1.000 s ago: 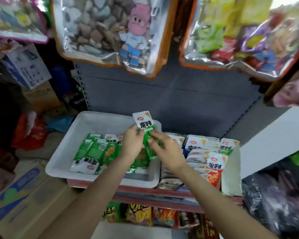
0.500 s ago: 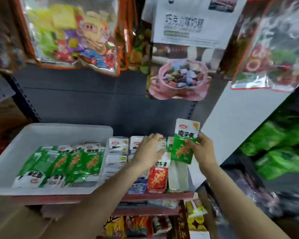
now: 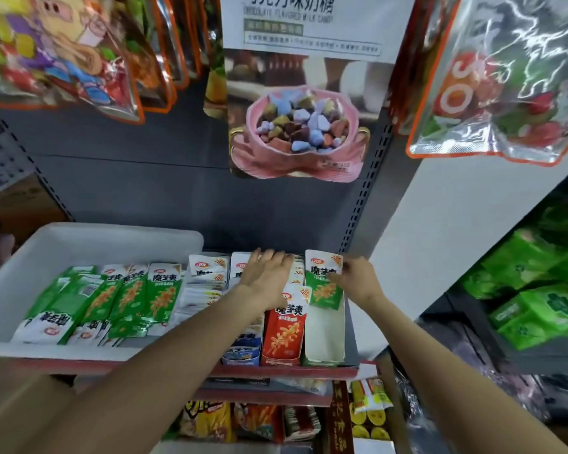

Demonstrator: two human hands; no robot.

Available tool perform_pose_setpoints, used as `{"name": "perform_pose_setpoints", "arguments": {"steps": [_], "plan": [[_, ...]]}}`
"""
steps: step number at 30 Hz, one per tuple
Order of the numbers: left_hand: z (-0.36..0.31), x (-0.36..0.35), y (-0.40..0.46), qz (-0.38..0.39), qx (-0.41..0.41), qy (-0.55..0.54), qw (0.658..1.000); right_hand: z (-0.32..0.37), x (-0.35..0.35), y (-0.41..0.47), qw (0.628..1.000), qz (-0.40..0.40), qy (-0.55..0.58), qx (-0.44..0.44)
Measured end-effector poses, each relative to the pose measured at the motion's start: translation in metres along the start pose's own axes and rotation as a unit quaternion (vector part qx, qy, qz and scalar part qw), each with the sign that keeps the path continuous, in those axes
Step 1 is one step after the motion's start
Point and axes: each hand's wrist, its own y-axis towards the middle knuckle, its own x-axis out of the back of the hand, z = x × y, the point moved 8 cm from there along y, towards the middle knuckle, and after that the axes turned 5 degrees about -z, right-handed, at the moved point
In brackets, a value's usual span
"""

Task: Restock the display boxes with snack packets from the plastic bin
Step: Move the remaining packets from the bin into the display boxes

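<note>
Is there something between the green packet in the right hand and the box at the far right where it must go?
Nothing visible: the right hand holds the green packet over the rightmost display box, whose front looks empty.

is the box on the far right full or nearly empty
Nearly empty: the rightmost display box shows mostly bare white inside, with only the green packet that the right hand holds at its back end.

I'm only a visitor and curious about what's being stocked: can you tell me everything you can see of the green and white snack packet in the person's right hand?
The green and white snack packet is a flat, glossy pouch: white top with a red logo and dark characters, green bottom with an orange food picture. It stands nearly upright over the rightmost pale cardboard display box, its lower end at the opening. The right hand pinches its right edge.
</note>
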Motion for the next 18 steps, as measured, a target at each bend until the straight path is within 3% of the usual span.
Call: {"name": "perform_pose_setpoints", "arguments": {"steps": [7,12,15,18], "plan": [[0.001,0.002,0.001,-0.016,0.003,0.006,1.000,0.002,-0.015,0.015,0.983,0.038,-0.169,0.068],[0.000,0.004,-0.001,-0.029,0.000,0.009,1.000,0.010,-0.010,0.014,0.966,-0.045,-0.226,0.120],[0.000,0.007,-0.004,-0.044,-0.010,-0.011,0.999,0.019,-0.010,0.007,0.965,-0.076,-0.209,0.141],[0.005,0.023,-0.012,-0.105,-0.008,-0.090,0.990,0.040,-0.016,-0.002,0.977,-0.059,-0.141,0.151]]}}
